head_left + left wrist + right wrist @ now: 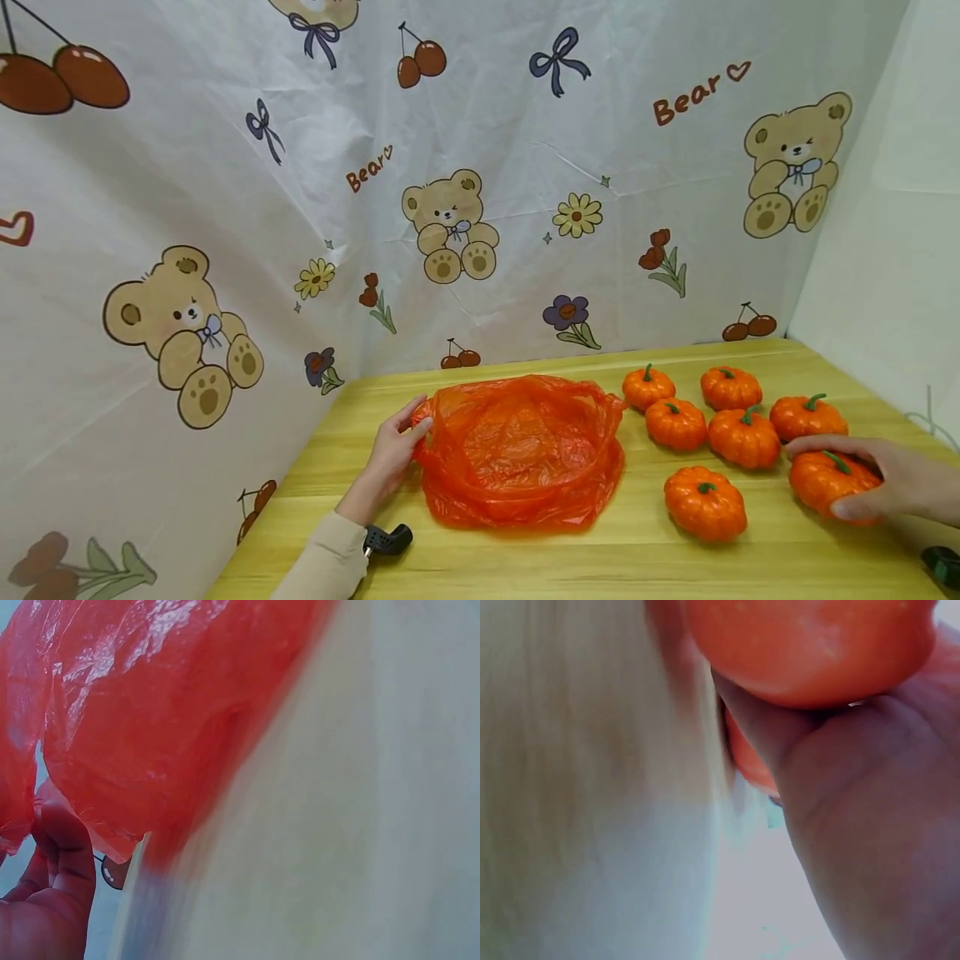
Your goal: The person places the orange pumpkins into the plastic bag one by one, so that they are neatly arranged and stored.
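Note:
A thin red plastic bag [517,500] stands on the table with its mouth spread wide. At its left rim my left hand [397,442] pinches the film between thumb and fingers; the left wrist view shows the same hand [56,877] beside the hanging bag [150,727]. On the right, my right hand [885,479] grips a small orange pumpkin [821,482] with a green stem, thumb at the near side and fingers over the far side. In the right wrist view this pumpkin [810,652] lies against the palm.
Several more orange pumpkins [705,504] sit between the bag and my right hand, most of them grouped toward the back right. The yellow wood-grain table [585,567] meets a bear-printed cloth [495,317] behind and at left. A white wall [885,292] stands at right.

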Action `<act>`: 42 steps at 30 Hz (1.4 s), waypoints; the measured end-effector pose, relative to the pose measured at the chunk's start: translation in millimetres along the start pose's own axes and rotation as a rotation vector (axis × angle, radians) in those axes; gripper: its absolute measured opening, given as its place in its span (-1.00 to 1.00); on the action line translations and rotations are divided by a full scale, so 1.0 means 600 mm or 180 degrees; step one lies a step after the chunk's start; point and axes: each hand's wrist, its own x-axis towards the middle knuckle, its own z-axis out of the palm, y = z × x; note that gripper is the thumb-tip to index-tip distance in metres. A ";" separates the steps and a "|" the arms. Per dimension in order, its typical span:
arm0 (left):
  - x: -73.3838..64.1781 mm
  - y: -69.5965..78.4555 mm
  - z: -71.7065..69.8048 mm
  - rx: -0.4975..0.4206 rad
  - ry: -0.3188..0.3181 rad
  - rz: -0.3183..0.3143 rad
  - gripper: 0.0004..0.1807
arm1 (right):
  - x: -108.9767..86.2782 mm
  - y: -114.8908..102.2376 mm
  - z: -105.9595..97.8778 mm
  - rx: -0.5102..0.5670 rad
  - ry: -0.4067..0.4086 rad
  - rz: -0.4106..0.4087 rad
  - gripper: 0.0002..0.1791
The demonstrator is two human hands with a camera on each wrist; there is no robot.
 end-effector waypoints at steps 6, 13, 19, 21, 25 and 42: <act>0.000 0.000 -0.001 -0.0042 -0.0036 0.0066 -0.43 | 0.007 -0.012 -0.011 0.0189 -0.0088 -0.0049 -0.42; -0.001 -0.001 -0.004 -0.0142 -0.0019 0.0069 -0.46 | 0.020 -0.038 -0.023 0.0041 0.0082 -0.0009 -0.36; -0.002 0.000 -0.003 -0.0198 -0.0020 0.0076 -0.50 | 0.047 -0.072 -0.044 -0.0008 0.0015 0.0232 -0.39; -0.002 0.000 -0.002 -0.0184 -0.0017 0.0074 -0.49 | 0.058 -0.087 -0.050 0.0027 -0.0018 0.0264 -0.41; -0.003 -0.001 -0.002 -0.0136 -0.0007 0.0072 -0.49 | 0.079 -0.120 -0.059 0.0117 -0.0075 0.0210 -0.43; -0.003 0.002 -0.001 -0.0136 -0.0103 0.0055 -0.43 | 0.181 -0.242 -0.067 0.0409 -0.0242 0.0284 -0.35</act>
